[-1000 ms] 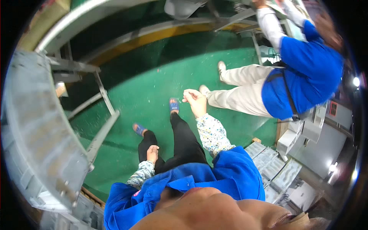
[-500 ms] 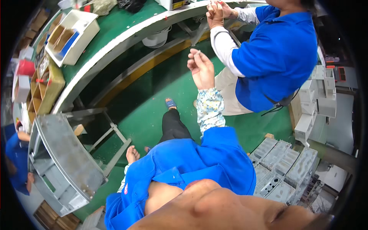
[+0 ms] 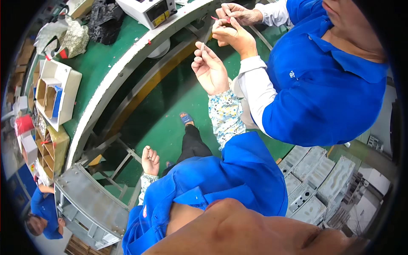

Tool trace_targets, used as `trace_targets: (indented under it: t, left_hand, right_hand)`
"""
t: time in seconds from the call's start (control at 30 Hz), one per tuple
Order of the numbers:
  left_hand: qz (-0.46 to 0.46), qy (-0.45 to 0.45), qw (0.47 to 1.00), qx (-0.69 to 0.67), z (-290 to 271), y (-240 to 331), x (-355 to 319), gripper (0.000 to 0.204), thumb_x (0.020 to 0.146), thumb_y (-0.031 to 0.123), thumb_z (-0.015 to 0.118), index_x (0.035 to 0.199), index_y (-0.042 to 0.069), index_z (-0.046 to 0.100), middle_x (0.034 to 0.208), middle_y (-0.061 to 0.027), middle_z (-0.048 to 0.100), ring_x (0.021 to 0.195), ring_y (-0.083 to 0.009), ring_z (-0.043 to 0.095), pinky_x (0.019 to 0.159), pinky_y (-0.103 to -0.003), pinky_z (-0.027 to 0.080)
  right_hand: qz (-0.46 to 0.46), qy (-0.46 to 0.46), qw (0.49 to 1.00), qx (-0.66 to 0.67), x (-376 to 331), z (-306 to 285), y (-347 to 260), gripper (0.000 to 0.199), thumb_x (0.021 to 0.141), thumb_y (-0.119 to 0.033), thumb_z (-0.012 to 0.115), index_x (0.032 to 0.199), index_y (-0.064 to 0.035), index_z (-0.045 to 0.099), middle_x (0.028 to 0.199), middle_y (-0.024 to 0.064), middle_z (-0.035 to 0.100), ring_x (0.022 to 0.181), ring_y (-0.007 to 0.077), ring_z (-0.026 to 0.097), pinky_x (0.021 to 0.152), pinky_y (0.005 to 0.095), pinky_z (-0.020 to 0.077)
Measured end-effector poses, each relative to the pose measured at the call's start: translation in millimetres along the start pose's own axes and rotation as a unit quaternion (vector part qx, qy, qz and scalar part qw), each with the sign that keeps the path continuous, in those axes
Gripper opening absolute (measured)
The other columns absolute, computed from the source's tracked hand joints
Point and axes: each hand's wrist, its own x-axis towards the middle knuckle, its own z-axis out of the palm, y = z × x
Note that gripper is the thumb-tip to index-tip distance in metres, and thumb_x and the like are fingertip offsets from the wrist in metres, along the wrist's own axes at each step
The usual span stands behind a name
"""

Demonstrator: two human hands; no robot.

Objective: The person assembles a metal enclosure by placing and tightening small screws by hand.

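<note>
– right hand point(image 3: 211, 72) first: how does it stand?
– raised out in front, palm up, thumb and fingertips pinched together on what looks like a small pale piece point(image 3: 203, 46). it's too small to tell what it is.
– where does the piece lie, then?
– right at the fingertips, on the far side of the palm from the body. its long axis seems to run along the thumb, away from the body, but i can't be sure.
– and the left hand point(image 3: 151, 160)?
– well apart, low on the left, fingers loosely curled. i can't tell whether anything is inside. the right one is clearly nearer the piece.
– what's around it?
– a co-worker's hand point(image 3: 239, 39) is just beyond and to the right, near but apart, holding a small red piece point(image 3: 228, 19) with the other hand point(image 3: 241, 16). that crowds the front right.
– anything ahead on the left?
– a gap, then the curved white edge of the worktop point(image 3: 100, 91). on it are a white machine point(image 3: 149, 12), a black bag point(image 3: 105, 22) and a white tray point(image 3: 72, 95).
– and behind?
– grey metal cases point(image 3: 306, 168) stacked to the right of the body; a metal bin point(image 3: 91, 189) to the left.
</note>
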Motion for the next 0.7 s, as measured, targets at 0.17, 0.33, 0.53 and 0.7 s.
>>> trace_targets:
  t: [0.17,0.33,0.53,0.7]
  left_hand:
    - [-0.011,-0.021,1.0,0.007,14,3,-3,0.014,0.09,0.019,0.043,0.086,0.007,0.046,0.058,0.0016,0.032,0.047,-0.0067,0.028,0.037,-0.019,0.021]
    - [0.006,-0.12,0.993,0.002,-3,11,-30,0.015,0.088,0.018,0.043,0.079,0.006,0.045,0.061,-0.0001,0.036,0.048,-0.0072,0.03,0.039,-0.019,0.023]
    - [0.103,-0.105,0.989,0.014,-64,10,-92,0.017,0.089,0.019,0.044,0.088,0.003,0.05,0.066,-0.0013,0.044,0.049,-0.0056,0.033,0.039,-0.018,0.025]
    - [0.168,-0.064,0.983,-0.045,-155,5,-194,0.016,0.089,0.018,0.044,0.093,0.004,0.049,0.067,-0.0022,0.047,0.047,-0.0044,0.034,0.038,-0.016,0.026]
  right_hand:
    - [-0.005,0.011,1.0,0.013,0,-2,11,0.023,0.086,-0.005,0.049,0.109,-0.0004,0.05,0.089,0.0058,0.056,0.073,0.0112,0.051,0.066,0.0228,0.0426]
    - [-0.013,0.071,0.987,-0.144,-31,7,72,0.022,0.084,-0.005,0.053,0.105,0.0029,0.052,0.086,0.0101,0.057,0.067,0.0128,0.052,0.061,0.0237,0.0422]
    - [0.202,-0.035,0.915,-0.348,-140,4,196,0.022,0.084,-0.008,0.053,0.105,-0.0011,0.053,0.087,0.0069,0.059,0.066,0.009,0.054,0.059,0.0192,0.0425]
    - [0.352,-0.121,0.829,-0.418,-269,20,319,0.02,0.081,-0.011,0.058,0.099,-0.0015,0.054,0.085,0.0075,0.061,0.062,0.0085,0.055,0.056,0.0188,0.0431]
